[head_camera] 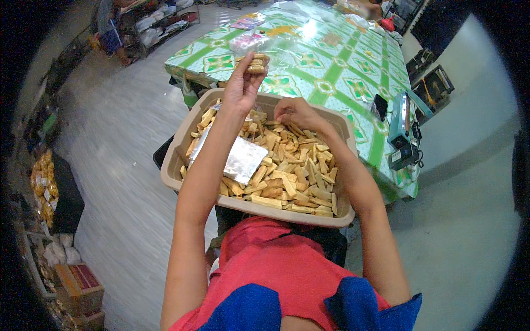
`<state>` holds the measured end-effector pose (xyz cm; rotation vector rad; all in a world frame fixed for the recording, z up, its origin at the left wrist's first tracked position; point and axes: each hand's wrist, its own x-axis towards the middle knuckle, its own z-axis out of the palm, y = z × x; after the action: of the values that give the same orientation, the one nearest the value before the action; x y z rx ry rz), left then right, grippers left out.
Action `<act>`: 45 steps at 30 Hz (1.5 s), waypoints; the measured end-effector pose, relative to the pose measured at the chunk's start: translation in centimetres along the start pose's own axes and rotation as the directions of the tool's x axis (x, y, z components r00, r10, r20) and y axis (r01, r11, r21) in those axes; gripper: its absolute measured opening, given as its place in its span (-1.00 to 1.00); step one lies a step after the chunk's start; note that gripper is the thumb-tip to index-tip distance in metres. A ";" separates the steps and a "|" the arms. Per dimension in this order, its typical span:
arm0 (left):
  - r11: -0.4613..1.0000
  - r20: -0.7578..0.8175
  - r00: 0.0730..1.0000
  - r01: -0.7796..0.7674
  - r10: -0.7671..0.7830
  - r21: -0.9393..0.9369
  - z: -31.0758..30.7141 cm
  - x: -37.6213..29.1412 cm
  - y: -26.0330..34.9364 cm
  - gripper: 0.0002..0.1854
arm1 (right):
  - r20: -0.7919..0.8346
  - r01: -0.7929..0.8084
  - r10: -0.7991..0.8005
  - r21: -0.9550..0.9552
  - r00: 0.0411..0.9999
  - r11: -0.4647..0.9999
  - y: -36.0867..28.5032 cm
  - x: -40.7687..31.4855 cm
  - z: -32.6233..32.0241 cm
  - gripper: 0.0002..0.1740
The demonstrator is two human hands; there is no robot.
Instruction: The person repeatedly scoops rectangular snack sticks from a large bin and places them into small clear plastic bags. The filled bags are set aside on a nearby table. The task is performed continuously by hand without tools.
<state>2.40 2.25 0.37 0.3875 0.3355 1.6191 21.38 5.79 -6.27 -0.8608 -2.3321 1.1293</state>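
My left hand [241,89] is raised above the far rim of a beige plastic tub [176,165]. It grips a small clear packet of snack sticks [256,66]. Loose yellowish-brown snack sticks [285,173], dry and cut short, fill much of the tub. Low over the sticks near the far right side is my right hand [300,113], its fingers curled down at them. Whether it pinches any stick is hidden. Silver foil pouches [244,159] lie on the sticks at the left, partly behind my left forearm.
A table with a green patterned cover [327,87] stands beyond the tub. On its right side are a teal bag sealer [399,120] and a phone [380,106]. Clear plastic bags [265,43] lie farther back. Cardboard boxes [78,285] stand lower left; a person [109,33] is upper left.
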 end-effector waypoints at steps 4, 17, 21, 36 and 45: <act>0.999 0.025 0.999 0.037 -0.037 0.007 -0.1 0.0 0.1 -0.65 | 0.133 0.128 -0.099 -0.229 0.986 0.965 -0.2 -0.6 0.9 -0.66; 0.999 -0.007 1.000 0.007 -0.007 -0.035 0.3 -0.4 0.3 -0.68 | -0.020 -0.226 0.237 0.232 0.971 0.946 0.2 -1.6 -2.0 -0.84; 0.999 -0.018 1.000 0.014 -0.015 -0.037 0.3 -0.3 0.4 -0.68 | -0.091 -0.192 0.208 0.160 0.974 0.968 -0.7 -1.4 -2.0 -0.89; 0.998 0.028 0.999 0.044 -0.042 -0.050 -0.4 0.4 0.7 -0.71 | 0.135 -0.404 0.384 0.180 0.913 0.897 1.4 -0.8 1.4 -0.73; 0.999 -0.024 0.999 0.021 -0.022 -0.041 0.0 0.2 0.7 -0.71 | -0.069 -0.096 0.085 -0.186 0.994 0.978 0.7 -0.5 0.1 -0.87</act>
<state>1.77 2.41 0.68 0.3324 0.3237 1.6082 21.88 5.75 -6.97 -1.0637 -2.3992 0.9116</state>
